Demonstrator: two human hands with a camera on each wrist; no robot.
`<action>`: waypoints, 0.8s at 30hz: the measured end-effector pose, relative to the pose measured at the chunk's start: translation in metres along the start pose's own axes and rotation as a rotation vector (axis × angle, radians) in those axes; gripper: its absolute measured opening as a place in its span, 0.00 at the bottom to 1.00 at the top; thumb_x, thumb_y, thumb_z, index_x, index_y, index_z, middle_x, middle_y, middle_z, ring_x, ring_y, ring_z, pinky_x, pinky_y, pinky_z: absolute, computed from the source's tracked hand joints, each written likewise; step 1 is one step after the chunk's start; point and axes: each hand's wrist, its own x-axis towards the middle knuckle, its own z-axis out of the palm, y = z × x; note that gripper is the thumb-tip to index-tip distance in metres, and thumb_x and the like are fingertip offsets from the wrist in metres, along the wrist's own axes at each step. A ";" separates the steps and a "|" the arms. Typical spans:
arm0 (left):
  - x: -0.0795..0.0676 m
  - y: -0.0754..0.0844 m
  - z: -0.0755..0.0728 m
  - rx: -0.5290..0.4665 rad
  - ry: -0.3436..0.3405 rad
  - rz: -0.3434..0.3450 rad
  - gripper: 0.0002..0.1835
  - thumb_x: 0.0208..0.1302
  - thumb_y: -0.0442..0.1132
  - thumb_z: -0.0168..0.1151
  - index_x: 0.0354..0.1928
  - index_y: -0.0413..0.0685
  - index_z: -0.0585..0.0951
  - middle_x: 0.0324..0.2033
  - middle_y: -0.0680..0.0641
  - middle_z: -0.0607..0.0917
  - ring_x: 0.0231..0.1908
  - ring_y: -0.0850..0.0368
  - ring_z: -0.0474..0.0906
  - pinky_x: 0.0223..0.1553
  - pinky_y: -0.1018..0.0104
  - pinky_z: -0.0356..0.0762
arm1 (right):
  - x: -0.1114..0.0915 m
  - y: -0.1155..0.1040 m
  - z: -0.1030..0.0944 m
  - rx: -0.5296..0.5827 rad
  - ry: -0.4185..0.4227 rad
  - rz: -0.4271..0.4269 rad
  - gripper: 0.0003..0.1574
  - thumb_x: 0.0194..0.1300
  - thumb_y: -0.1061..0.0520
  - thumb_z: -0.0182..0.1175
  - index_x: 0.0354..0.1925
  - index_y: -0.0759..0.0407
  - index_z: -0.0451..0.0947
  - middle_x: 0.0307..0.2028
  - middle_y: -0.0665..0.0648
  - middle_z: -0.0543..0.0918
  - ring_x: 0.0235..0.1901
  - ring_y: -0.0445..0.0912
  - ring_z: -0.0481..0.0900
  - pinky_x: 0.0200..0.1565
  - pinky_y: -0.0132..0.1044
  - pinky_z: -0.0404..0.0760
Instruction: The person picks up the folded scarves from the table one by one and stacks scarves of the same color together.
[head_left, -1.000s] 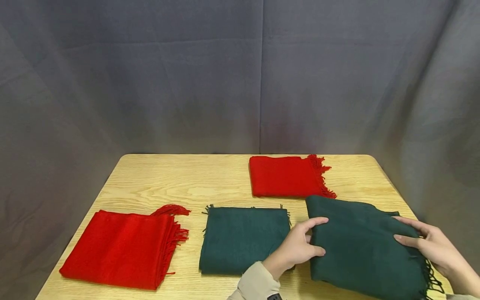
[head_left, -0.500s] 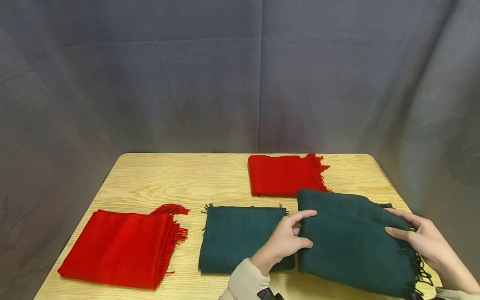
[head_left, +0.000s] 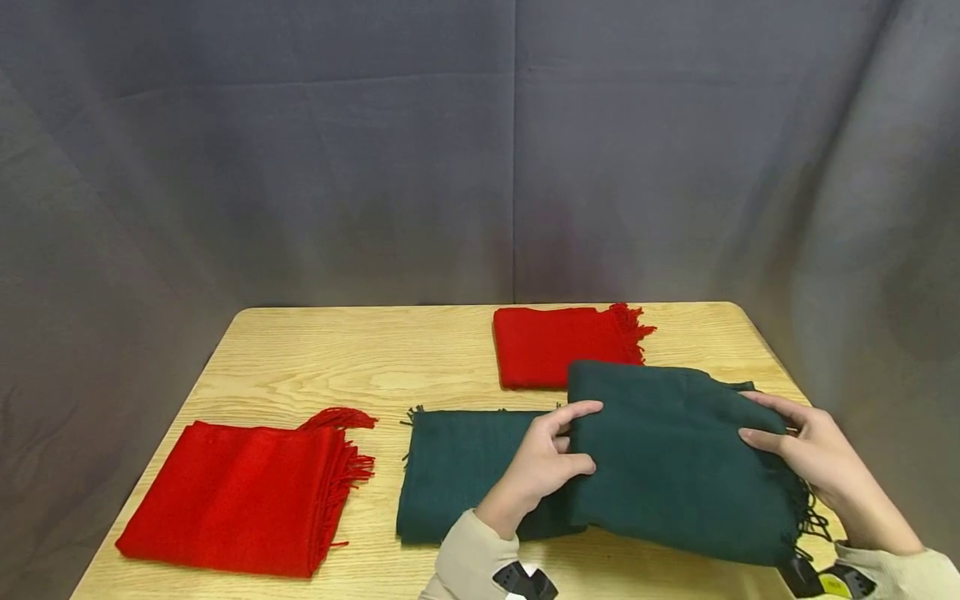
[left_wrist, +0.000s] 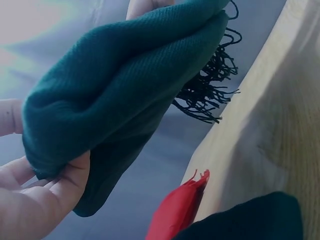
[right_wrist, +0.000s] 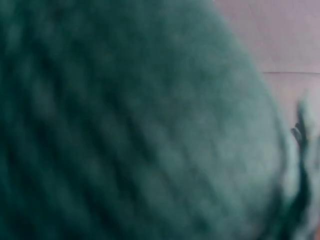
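Note:
Both hands hold a folded dark green scarf above the table, fringe hanging at its right end. My left hand pinches its left edge, thumb and forefinger on the near face and other fingers behind. At the opposite edge, my right hand grips it with the thumb on the near face. In the left wrist view, fingers curl round the scarf's folded end. Blurred green cloth fills most of the right wrist view. Below, a second folded green scarf lies partly covered by the held one and the left hand.
A folded red scarf lies at the table's left, its fringe to the right. Farther back, another folded red scarf is partly hidden behind the held one. The wooden table is bordered by grey curtains.
Both hands have carried the green scarf left and slightly up in the head view. It now overlaps the right part of the lying green scarf and more of the back red one.

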 end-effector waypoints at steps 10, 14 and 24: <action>0.003 -0.013 -0.015 -0.037 0.015 -0.006 0.34 0.44 0.17 0.52 0.58 0.44 0.73 0.41 0.46 0.77 0.35 0.51 0.80 0.35 0.59 0.79 | 0.004 -0.010 0.008 0.066 -0.019 -0.023 0.39 0.59 0.57 0.61 0.64 0.66 0.58 0.54 0.64 0.71 0.36 0.32 0.76 0.36 0.36 0.79; 0.000 -0.009 -0.020 -0.045 0.025 -0.009 0.35 0.44 0.16 0.52 0.58 0.44 0.72 0.41 0.45 0.77 0.35 0.51 0.80 0.34 0.59 0.79 | 0.007 -0.013 0.012 0.120 -0.019 -0.050 0.37 0.58 0.58 0.61 0.64 0.63 0.61 0.48 0.52 0.73 0.36 0.36 0.78 0.36 0.38 0.80; -0.006 -0.004 -0.034 -0.030 0.015 0.011 0.34 0.46 0.17 0.51 0.59 0.45 0.72 0.43 0.43 0.76 0.38 0.50 0.80 0.38 0.58 0.78 | 0.008 -0.024 0.025 0.166 -0.027 -0.052 0.38 0.59 0.59 0.61 0.64 0.66 0.59 0.52 0.66 0.69 0.37 0.36 0.78 0.37 0.38 0.79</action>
